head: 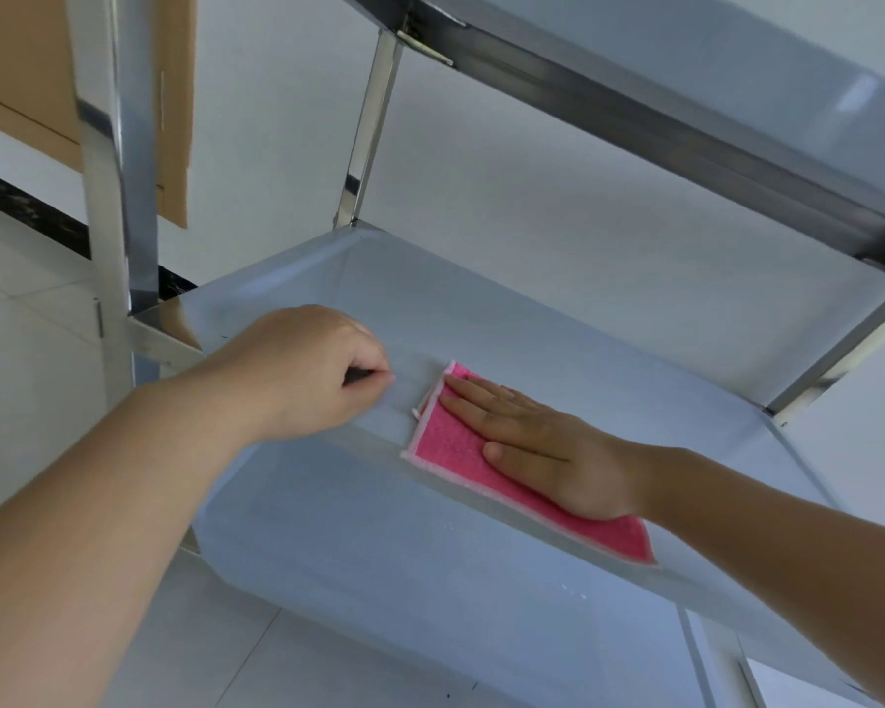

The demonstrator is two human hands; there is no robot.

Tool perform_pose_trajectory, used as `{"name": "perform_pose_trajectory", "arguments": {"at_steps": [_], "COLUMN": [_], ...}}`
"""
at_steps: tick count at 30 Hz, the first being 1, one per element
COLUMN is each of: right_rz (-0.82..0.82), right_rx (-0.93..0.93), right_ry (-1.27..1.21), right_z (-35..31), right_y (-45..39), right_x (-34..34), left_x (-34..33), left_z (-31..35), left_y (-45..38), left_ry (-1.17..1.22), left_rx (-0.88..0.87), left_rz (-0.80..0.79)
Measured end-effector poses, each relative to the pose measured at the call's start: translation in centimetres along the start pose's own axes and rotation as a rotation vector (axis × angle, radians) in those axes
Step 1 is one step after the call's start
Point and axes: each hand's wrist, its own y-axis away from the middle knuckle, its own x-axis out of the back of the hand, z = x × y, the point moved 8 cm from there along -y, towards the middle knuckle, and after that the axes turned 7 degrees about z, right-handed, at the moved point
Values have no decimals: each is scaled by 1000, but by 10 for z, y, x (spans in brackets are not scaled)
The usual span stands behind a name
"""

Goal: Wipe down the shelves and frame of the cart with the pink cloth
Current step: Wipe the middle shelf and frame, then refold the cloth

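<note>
A steel cart fills the head view, with its middle shelf (pixel 558 319) in the centre. The pink cloth (pixel 450 442) lies flat on that shelf at its near edge. My right hand (pixel 547 447) rests palm down on the cloth, fingers stretched out and pointing left. My left hand (pixel 302 370) sits curled on the shelf's near rim just left of the cloth, thumb and fingers pinched together, apart from the cloth. The lower shelf (pixel 430 580) shows beneath, and the top shelf (pixel 736 84) hangs above at the right.
Shiny upright frame posts stand at the left (pixel 118 196), at the back (pixel 369 130) and at the right (pixel 839 355). A white wall lies behind, a tan wooden door (pixel 16 79) at the upper left, and white floor tiles (pixel 32 360) below.
</note>
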Motion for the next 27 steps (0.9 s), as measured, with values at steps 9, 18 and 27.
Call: {"name": "perform_pose_trajectory", "arguments": {"at_steps": [9, 18, 27], "right_rz": [106, 222, 240], "right_rx": [-289, -635, -701], "right_ry": [-38, -17, 29], "right_z": [115, 219, 229], "right_y": [-42, -90, -130], "right_x": [21, 42, 48], "left_x": [4, 12, 9], "left_z": [-18, -38, -36], "left_y": [4, 5, 5], "left_ry": [25, 59, 37], "left_rx": [50, 22, 74], "left_rz": [84, 48, 84]}}
